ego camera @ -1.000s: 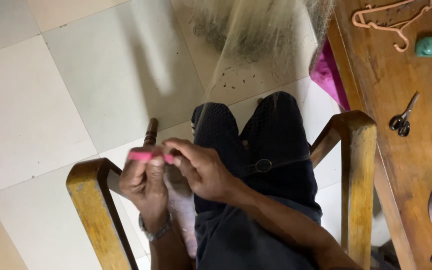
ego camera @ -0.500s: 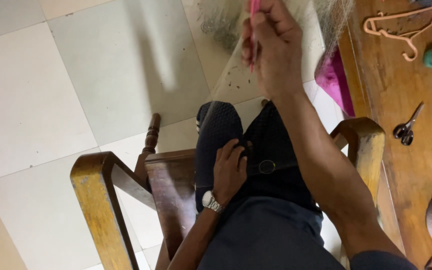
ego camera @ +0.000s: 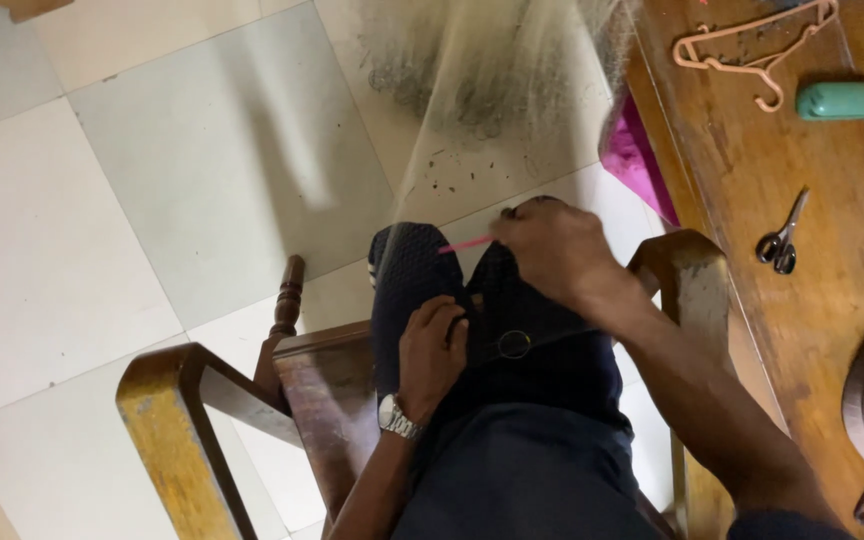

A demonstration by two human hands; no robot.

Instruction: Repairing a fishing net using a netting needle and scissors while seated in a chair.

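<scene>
The chair (ego camera: 202, 420) was varnished wood, worn at the armrests. The table (ego camera: 832, 290) was scuffed, matt wood. The floor (ego camera: 102, 200) was smooth, faintly glossy tile. The scissors (ego camera: 782, 240) were metal, the wristwatch (ego camera: 397, 418) shiny metal, the trousers (ego camera: 522, 470) dark matt cloth.

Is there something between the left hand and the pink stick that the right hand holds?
Nothing visible blocks it. The left hand rests on the dark knee, and the pink stick in the right hand lies just above, with only open knee between them.

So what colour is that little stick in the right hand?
Pink stick, pinched by the right hand; head view.
</scene>
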